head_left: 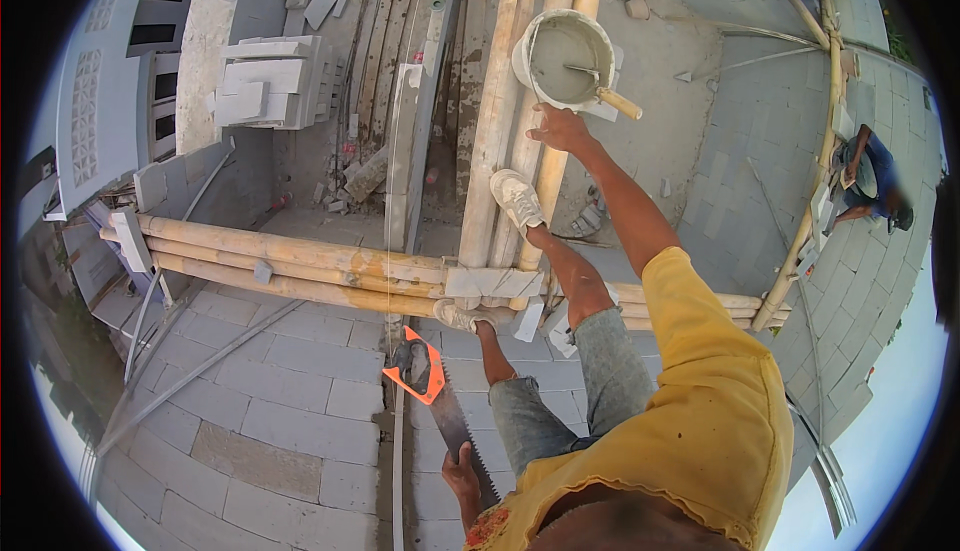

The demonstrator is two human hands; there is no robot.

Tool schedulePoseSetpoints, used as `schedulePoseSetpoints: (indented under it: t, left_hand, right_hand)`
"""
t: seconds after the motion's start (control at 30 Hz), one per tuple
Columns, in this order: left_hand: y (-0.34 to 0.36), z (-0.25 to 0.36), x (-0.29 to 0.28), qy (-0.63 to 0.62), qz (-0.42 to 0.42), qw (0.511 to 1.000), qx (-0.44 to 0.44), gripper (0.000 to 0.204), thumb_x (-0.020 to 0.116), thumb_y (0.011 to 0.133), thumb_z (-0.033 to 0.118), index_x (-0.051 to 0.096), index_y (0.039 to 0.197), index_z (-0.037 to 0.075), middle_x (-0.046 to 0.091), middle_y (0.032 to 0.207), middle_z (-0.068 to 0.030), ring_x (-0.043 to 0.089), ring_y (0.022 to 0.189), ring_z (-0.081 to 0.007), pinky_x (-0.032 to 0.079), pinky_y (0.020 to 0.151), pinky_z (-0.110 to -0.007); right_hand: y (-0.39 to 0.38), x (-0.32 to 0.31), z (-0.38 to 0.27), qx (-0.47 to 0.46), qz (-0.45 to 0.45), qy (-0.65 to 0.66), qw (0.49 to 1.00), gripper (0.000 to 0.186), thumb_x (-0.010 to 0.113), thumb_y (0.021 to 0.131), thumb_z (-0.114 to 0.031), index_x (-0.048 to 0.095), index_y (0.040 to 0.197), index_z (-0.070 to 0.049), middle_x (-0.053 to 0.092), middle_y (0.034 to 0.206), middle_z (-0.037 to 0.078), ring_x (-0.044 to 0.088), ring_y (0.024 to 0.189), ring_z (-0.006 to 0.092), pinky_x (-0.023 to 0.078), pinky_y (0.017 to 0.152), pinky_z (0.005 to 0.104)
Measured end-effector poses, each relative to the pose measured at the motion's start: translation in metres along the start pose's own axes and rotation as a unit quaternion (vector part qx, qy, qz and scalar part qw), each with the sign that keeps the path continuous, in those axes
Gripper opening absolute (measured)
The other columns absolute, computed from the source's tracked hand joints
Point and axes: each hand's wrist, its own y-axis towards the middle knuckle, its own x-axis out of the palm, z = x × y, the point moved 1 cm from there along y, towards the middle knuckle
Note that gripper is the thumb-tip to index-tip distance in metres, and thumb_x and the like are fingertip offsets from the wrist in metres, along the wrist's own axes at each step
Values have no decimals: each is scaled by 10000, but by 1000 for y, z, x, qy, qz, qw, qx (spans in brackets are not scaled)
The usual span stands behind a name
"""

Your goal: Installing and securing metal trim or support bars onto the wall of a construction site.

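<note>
My left hand point(461, 475) is closed around the blade of a hand saw point(452, 419), low beside my body. The saw's orange and black handle points away from me, above the block wall. My right hand point(562, 131) reaches forward to the near side of a bucket point(522, 63) of grey mortar, its fingers apart at the rim. Whether they touch the rim, I cannot tell. A trowel point(622, 104) rests in the bucket, its light wooden handle sticking out over the right edge. The bucket stands on bamboo poles point(490, 121).
One foot is on the lengthwise poles, the other by crossing bamboo poles point(300, 244). A taut string and long straightedge point(403, 141) run along the left. Stacked pale blocks point(265, 81) lie far left, a lower floor beneath. Another person point(875, 171) works at far right.
</note>
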Motion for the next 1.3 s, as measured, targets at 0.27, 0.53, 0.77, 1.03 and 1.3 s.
schedulePoseSetpoints:
  t: [0.27,0.53,0.77,1.03,1.3]
  left_hand:
    - [10,29,16,29,-3,999,25,318,659,859,280,606,821,-32,500,667,5,418,636,-100,379,566,-293]
    - [9,34,14,54,44,997,45,287,678,845,242,614,809,-35,527,637,-31,442,629,-107,404,580,-306]
    - [18,24,-3,256,15,960,115,353,697,812,364,629,788,19,592,720,-140,577,656,-357,448,601,-419]
    - [-25,-5,-65,275,-71,898,337,266,671,805,353,664,857,92,560,763,-52,604,738,-265,482,624,-399]
    - [-44,-102,-148,275,-87,828,481,173,704,772,275,672,862,131,550,790,-18,572,772,-215,480,689,-375]
  right_hand:
    - [3,14,22,-21,155,-29,987,819,755,719,-356,365,1397,-111,539,1246,169,468,1205,340,378,1017,440]
    - [-4,50,21,-40,299,-16,953,625,700,767,-167,435,1331,-117,530,1165,165,554,1057,324,447,916,412]
    - [-178,107,7,-134,-101,91,982,518,625,846,-92,452,1333,-132,563,1133,117,580,1023,267,470,855,385]
    - [-401,128,-105,-342,-114,13,933,778,784,709,-260,412,1379,-127,471,1341,113,491,1197,261,410,982,386]
    - [-564,177,-141,-198,-333,-19,922,346,763,742,-259,657,1032,-105,683,929,54,624,940,266,468,788,378]
